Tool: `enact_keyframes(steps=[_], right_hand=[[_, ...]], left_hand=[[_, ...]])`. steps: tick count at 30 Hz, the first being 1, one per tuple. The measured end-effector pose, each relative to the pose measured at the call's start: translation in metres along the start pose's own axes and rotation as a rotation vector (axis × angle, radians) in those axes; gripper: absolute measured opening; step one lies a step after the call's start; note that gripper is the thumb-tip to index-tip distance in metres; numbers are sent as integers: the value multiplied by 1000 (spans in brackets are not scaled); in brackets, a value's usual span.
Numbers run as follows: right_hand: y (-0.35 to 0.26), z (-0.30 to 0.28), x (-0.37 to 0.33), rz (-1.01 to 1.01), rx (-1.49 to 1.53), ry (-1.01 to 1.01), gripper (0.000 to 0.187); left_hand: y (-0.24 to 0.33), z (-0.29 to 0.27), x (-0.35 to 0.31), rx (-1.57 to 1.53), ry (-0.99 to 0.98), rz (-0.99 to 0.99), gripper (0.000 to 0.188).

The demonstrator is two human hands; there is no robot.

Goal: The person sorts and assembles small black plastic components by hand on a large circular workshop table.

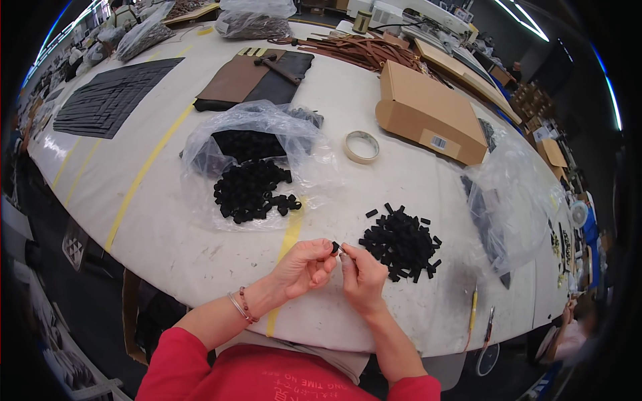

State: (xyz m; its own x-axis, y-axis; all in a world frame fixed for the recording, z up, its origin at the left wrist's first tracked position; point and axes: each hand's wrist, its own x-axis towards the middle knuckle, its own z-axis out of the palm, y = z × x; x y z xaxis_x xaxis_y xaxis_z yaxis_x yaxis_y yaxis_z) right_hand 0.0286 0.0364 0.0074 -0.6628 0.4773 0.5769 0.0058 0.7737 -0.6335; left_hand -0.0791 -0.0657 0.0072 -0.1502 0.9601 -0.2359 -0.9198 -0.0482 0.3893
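"What fills your remote view?"

"The white table is largest. On it, left of the cardboard box, I see the open plastic bag with black loops spilling from its mouth. The cardboard box is my landmark. On its near side lies a pile of black pieces."

"And the hands?"

"Nearer the wearer than the box, and left of it. The left hand has thumb and fingertips clamped on a small black piece. The right hand brings thumb and forefinger right beside it; I can't tell what they grip."

"The piece itself?"

"Between both hands' fingertips, left of the box, toward the wearer."
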Motion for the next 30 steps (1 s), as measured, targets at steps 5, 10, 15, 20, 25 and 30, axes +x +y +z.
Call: enact_keyframes(steps=[5, 10, 15, 20, 25, 30], right_hand=[[7, -27, 30, 276, -56, -287, 17], [58, -28, 74, 31, -592, -396, 11], [71, -22, 92, 145, -717, -680, 13], [62, -23, 83, 123, -599, -523, 12], [3, -18, 48, 700, 591, -422, 7], [-8, -19, 21, 836, 853, -351, 7]], left_hand=[[26, -1, -11, 267, 236, 221, 18], [54, -8, -16, 146, 338, 364, 26], [60, -10, -23, -16, 427, 410, 30], [34, 0, -21, 339, 269, 294, 17], [11, 17, -7, 504, 255, 311, 12], [2, 2, -2, 508, 104, 265, 10]])
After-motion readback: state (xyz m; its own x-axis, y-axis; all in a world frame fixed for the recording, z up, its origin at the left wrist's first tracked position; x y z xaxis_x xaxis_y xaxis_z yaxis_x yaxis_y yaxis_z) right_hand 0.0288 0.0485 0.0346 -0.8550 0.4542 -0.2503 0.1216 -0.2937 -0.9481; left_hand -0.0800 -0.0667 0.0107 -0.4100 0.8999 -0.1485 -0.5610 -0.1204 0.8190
